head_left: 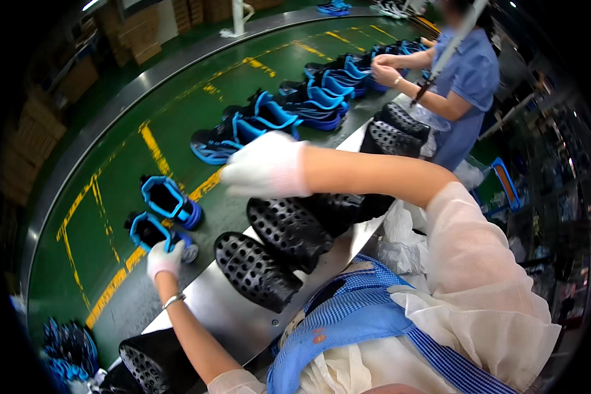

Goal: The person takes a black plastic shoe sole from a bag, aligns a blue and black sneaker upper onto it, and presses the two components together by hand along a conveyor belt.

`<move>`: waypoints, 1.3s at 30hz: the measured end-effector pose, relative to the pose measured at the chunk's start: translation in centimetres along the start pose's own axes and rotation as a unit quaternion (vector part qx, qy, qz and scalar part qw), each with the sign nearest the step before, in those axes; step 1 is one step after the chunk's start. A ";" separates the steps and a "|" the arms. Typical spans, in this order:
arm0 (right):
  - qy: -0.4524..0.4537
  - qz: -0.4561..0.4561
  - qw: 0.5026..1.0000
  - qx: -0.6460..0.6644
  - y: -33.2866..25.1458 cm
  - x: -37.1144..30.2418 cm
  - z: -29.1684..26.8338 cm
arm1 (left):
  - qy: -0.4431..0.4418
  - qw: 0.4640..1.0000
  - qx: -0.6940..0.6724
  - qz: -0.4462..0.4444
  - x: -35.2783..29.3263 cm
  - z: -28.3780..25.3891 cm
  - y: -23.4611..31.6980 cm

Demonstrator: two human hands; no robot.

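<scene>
My left hand point(164, 261), in a white glove, grips the collar of a black shoe with bright blue lining point(142, 230). A matching black and blue shoe point(189, 215) stands right beyond it on the green surface. My right hand point(264, 165), also gloved in white, is stretched out in front of me and smeared by motion. It hovers over the near end of a row of blue and black shoes point(207, 147), and whether it touches one is unclear. Under the right forearm, black perforated shoe-shaped pieces point(253, 269) lie on a metal ledge point(220, 308).
A co-worker in blue point(469, 79) stands at the far right, both hands over the shoe row. More perforated black pieces point(141, 368) lie at lower left. Dark blue-trimmed items point(69, 348) sit at the left edge. Cardboard boxes point(39, 128) are stacked beyond the curved metal rim.
</scene>
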State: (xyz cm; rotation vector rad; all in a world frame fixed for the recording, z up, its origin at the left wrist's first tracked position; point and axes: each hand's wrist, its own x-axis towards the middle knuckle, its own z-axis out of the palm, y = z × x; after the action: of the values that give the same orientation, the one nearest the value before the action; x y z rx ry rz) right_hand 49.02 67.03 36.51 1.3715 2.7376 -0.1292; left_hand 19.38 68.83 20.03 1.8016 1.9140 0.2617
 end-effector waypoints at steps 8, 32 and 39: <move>0.315 0.316 0.894 0.036 9.8 -23.4 -0.5 | 0.222 0.951 0.196 0.088 -0.1 -1.9 -0.1; 0.162 0.494 0.853 0.041 16.8 -30.6 5.1 | -0.082 0.987 0.040 0.130 5.6 6.1 1.5; 0.200 0.431 0.879 0.039 17.5 -31.5 5.4 | -0.094 0.990 0.015 0.103 4.6 5.2 3.6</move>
State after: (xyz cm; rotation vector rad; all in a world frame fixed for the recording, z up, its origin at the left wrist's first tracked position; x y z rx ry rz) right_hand 82.07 51.83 33.76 2.7306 2.0731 0.1176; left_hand 24.99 72.73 16.22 1.9712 1.6132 0.1280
